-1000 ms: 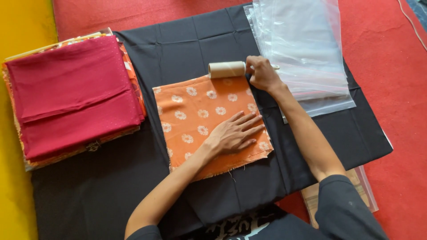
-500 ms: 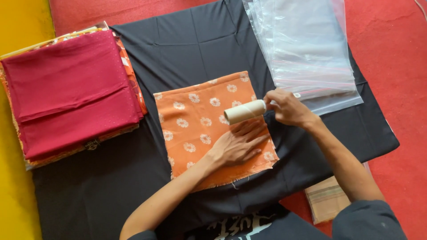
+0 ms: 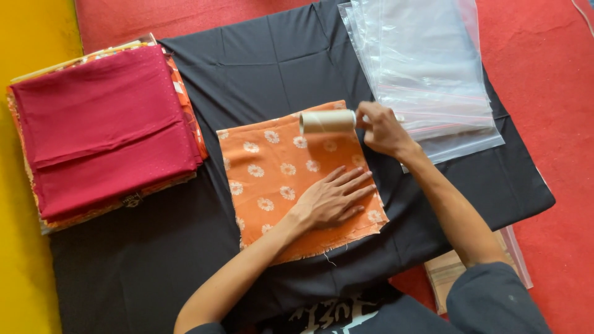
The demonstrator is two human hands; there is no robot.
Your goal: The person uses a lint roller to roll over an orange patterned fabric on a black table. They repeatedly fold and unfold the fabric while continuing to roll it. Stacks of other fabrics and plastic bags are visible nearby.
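A folded orange cloth with white flower prints [image 3: 272,167] lies on a black sheet [image 3: 272,62]. My left hand [image 3: 334,198] rests flat on its lower right part, fingers spread. My right hand [image 3: 380,130] grips the handle of a beige lint roller [image 3: 327,121], whose cylinder lies across the cloth's top right edge.
A stack of folded fabrics topped by a dark red one [image 3: 102,127] sits at the left. A pile of clear plastic bags [image 3: 427,68] lies at the upper right. Red floor [image 3: 544,111] surrounds the sheet; yellow floor [image 3: 25,37] is at the left. A flat cardboard piece [image 3: 445,275] lies by my right elbow.
The roller went from the cloth's top edge down to its middle, then back up to the top edge. My left hand stayed pressed on the cloth.
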